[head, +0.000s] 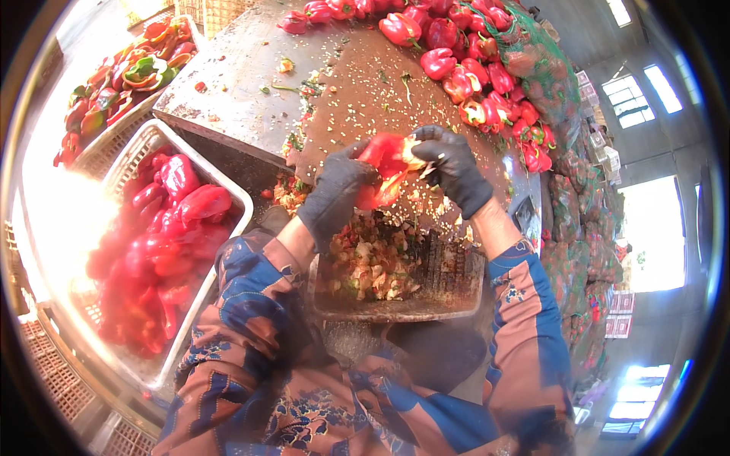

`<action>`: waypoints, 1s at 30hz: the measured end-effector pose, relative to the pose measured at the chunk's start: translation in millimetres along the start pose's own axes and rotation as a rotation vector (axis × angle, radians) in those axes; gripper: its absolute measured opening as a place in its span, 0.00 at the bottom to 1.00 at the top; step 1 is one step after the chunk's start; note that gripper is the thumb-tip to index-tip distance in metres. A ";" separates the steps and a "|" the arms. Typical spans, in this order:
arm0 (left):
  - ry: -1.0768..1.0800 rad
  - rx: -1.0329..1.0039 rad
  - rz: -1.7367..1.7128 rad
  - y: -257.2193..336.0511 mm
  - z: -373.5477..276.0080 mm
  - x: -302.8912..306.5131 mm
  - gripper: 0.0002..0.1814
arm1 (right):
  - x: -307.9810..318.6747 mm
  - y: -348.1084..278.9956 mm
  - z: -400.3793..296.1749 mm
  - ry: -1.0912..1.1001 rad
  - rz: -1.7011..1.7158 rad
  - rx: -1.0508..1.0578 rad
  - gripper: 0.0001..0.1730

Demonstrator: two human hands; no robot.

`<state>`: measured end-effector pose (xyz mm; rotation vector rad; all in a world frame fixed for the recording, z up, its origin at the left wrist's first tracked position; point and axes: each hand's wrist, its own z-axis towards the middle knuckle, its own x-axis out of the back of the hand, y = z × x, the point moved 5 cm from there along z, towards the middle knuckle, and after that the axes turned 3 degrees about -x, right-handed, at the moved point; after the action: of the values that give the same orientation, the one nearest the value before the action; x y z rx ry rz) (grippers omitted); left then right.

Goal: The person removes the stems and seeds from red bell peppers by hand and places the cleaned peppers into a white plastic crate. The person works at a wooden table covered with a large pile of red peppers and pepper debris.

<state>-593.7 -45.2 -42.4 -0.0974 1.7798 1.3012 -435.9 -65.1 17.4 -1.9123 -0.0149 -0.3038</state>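
In dark gloves, both hands meet over the near edge of a seed-strewn worktable. My left hand grips a torn-open red bell pepper. My right hand pinches the pale seedy core at the pepper's right side. Below them is a bin holding a heap of pepper cores and scraps. Whole red bell peppers are piled at the table's far right, by a green mesh sack.
At the left, a white plastic crate holds red peppers. Behind it, another crate is heaped with opened red and green peppers. Full mesh sacks are stacked beyond the table's right side. Scraps lie on the metal tabletop.
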 end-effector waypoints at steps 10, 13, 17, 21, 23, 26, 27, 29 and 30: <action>-0.009 0.022 0.344 -6.6 -2.0 -8.5 0.09 | 41.0 21.5 -11.1 0.455 -1.054 0.336 0.20; -0.008 0.021 0.287 -6.7 -0.9 -9.7 0.06 | 47.0 35.0 -15.6 0.233 -0.910 0.121 0.18; -0.022 -0.062 0.109 -14.0 1.9 -11.2 0.15 | 30.7 52.5 -44.9 -0.240 -1.299 0.673 0.14; -0.194 -0.479 0.458 4.5 -5.2 -12.7 0.07 | 33.2 42.7 -64.8 0.018 -0.737 0.107 0.15; -0.191 -0.241 0.112 0.2 -7.0 -11.3 0.14 | 19.0 28.5 -74.8 0.092 -0.206 -0.036 0.17; -0.126 -0.046 -0.206 -2.4 -6.1 -22.7 0.28 | 4.2 17.4 -90.2 0.316 -0.113 0.171 0.14; -0.139 -0.083 -0.103 -0.7 -8.5 -28.3 0.32 | 1.4 10.8 -97.1 0.394 -0.123 0.231 0.13; -0.168 -0.158 0.102 -0.9 -19.3 -41.2 0.38 | -8.0 13.1 -95.1 0.268 -0.189 0.137 0.10; -0.194 -0.352 0.267 -1.5 -23.7 -48.8 0.38 | -10.6 21.2 -82.7 0.183 -0.336 0.090 0.11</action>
<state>-578.5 -85.0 -8.9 0.0723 1.4200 1.7464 -459.7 -147.7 22.4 -1.7821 -0.2254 -0.6919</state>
